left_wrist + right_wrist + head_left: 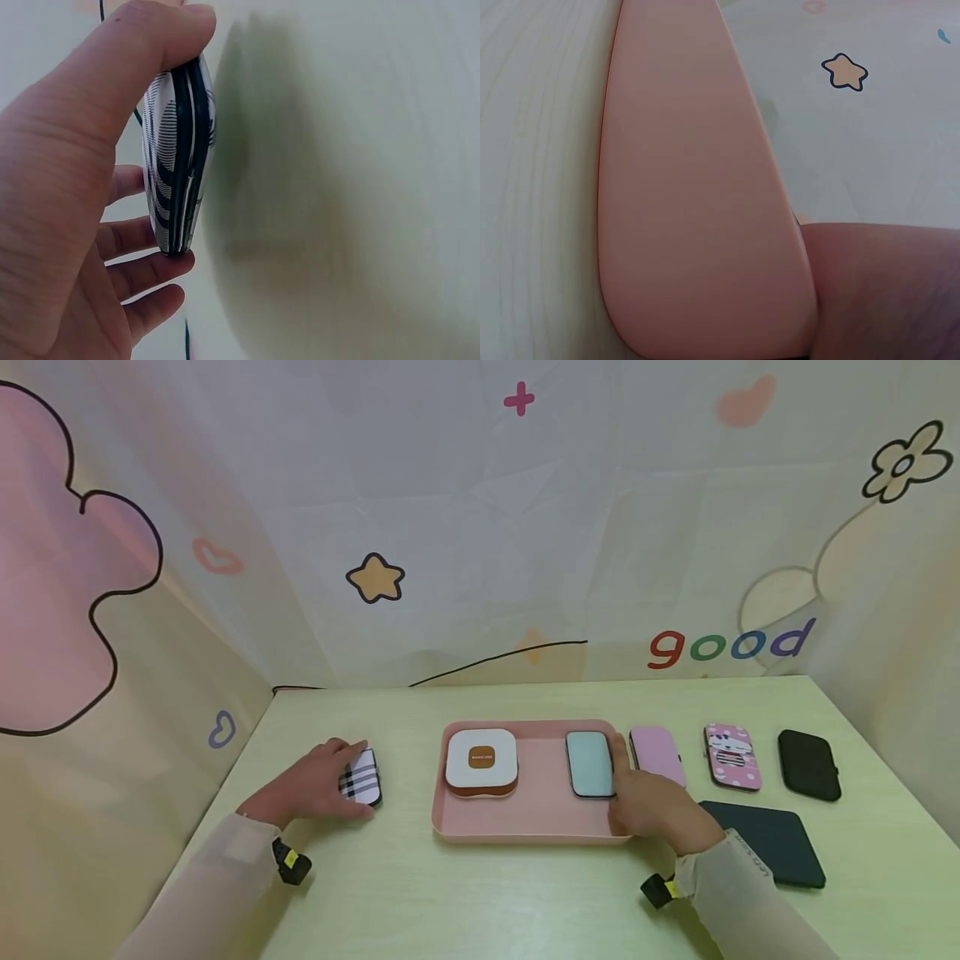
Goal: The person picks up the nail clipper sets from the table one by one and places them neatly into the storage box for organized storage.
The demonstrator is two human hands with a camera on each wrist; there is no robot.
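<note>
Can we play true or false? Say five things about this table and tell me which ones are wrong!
1. The left hand holds the checked case. True.
2. The white box is outside the pink tray. False: the white box sits inside the pink tray.
3. The light blue case lies in the pink tray, to the right of the white box. True.
4. The right hand is on the white box. False: the right hand is at the right end of the pink tray.
5. The cartoon case lies between the purple case and the small black case. True.
</note>
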